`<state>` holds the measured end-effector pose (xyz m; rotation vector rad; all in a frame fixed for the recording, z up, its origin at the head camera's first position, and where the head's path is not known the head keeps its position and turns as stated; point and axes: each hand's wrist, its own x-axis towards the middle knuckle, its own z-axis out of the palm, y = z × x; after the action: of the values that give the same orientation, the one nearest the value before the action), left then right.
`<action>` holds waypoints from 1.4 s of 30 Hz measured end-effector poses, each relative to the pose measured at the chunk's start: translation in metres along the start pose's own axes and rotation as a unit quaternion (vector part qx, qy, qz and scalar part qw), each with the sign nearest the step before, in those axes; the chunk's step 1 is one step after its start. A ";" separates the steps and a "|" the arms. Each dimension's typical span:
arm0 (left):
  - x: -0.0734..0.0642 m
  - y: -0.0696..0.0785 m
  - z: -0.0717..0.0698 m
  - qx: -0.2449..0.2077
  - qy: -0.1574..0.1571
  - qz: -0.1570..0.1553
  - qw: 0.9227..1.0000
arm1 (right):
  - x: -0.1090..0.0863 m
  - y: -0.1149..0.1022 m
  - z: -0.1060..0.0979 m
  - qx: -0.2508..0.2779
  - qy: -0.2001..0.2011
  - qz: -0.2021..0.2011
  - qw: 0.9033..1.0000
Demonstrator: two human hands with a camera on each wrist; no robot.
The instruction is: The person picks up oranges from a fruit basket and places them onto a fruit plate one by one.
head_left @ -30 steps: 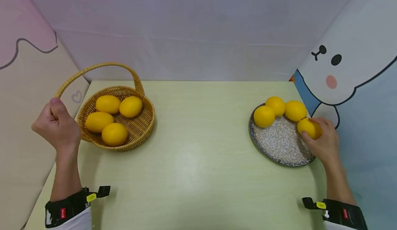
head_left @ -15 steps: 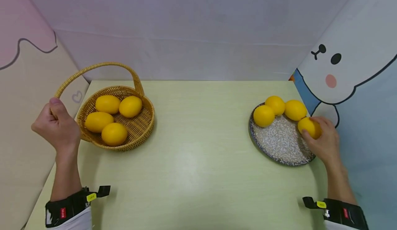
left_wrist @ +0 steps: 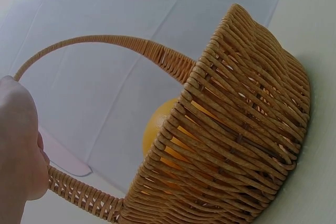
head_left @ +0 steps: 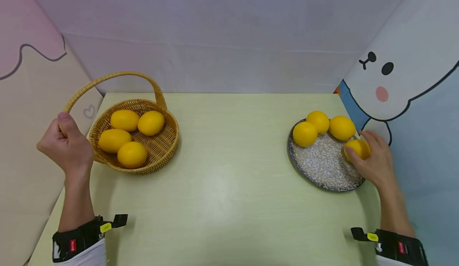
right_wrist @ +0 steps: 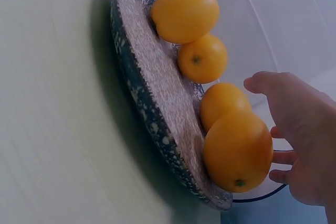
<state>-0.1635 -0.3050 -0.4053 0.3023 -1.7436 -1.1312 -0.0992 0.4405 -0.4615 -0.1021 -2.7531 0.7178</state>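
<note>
On the left, my left hand (head_left: pixel 68 144) grips the arched handle (head_left: pixel 114 75) of a wicker basket (head_left: pixel 168 138). Several yellow lemons (head_left: pixel 132 155) lie inside it. The left wrist view has the basket's woven side (left_wrist: pixel 236 129) close up, with one lemon (left_wrist: pixel 157 127) partly visible above the rim. At the right, my right hand (head_left: pixel 376 158) is around a lemon (head_left: pixel 359 149) on a speckled plate (head_left: pixel 319 170). The right wrist view shows the thumb (right_wrist: pixel 262 82) apart from that lemon (right_wrist: pixel 239 150), and fingertips close beside it. Other lemons (head_left: pixel 305 134) sit along the plate's far rim.
Both things stand on a pale green table (head_left: pixel 222 178), with a wide stretch of tabletop between them. A pale wall sheet (head_left: pixel 215 38) rises behind the table. A printed panel (head_left: pixel 416 78) stands close at the right edge, beside the right hand.
My right hand has loosened from the lemon on the plate, its fingers spreading away, and the lemon has settled slightly lower in view. The left hand and basket look unchanged.
</note>
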 end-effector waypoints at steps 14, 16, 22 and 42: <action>0.001 0.000 0.001 0.000 0.002 0.002 1.000 | 0.003 -0.020 -0.010 -0.016 -0.036 -0.015 0.999; 0.001 0.001 0.001 0.000 0.003 0.004 1.000 | 0.005 -0.025 -0.011 -0.018 -0.046 -0.012 0.999; 0.001 0.002 0.001 -0.001 0.003 0.005 1.000 | 0.015 -0.047 -0.005 -0.004 -0.067 -0.020 0.998; 0.002 -0.004 0.001 -0.015 0.003 0.008 1.000 | 0.060 -0.174 0.069 0.044 -0.146 -0.214 0.965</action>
<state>-0.1662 -0.3081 -0.4079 0.2718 -1.7199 -1.1422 -0.1762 0.2649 -0.4186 0.6474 -2.8547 0.7773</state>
